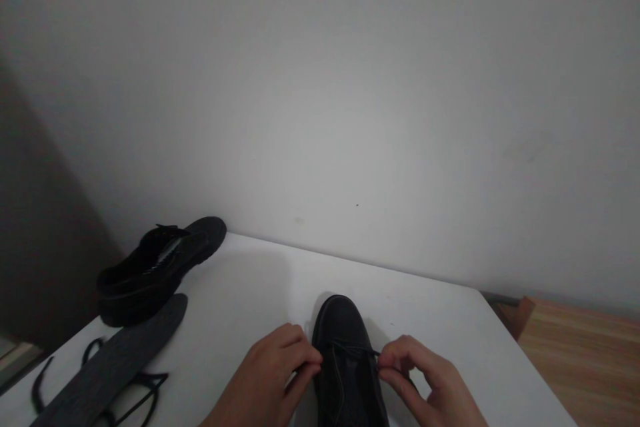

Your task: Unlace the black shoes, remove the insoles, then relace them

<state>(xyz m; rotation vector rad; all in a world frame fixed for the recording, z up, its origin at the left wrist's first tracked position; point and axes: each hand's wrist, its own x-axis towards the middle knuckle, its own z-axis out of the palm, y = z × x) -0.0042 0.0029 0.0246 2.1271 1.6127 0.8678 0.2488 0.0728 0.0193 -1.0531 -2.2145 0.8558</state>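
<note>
A black shoe [344, 327] sits on the white table at the bottom middle, its toe pointing away from me. A thin black shoelace [373, 351] crosses near the front of its opening. On the right, my right hand [425, 377] pinches the lace between thumb and fingertips beside the shoe. My left hand [275, 373] is closed in a pinch against the shoe's left edge; what lies between its fingertips is too small and dark to make out. The heel end of the shoe runs out of view at the bottom.
Another black shoe [195, 247] stands at the table's far left, near the wall. In front of it lie a dark insole [130, 347] and a loose black lace [145, 379]. The white table [260, 280] meets the wall behind. A wooden surface [585, 353] is beyond its right edge.
</note>
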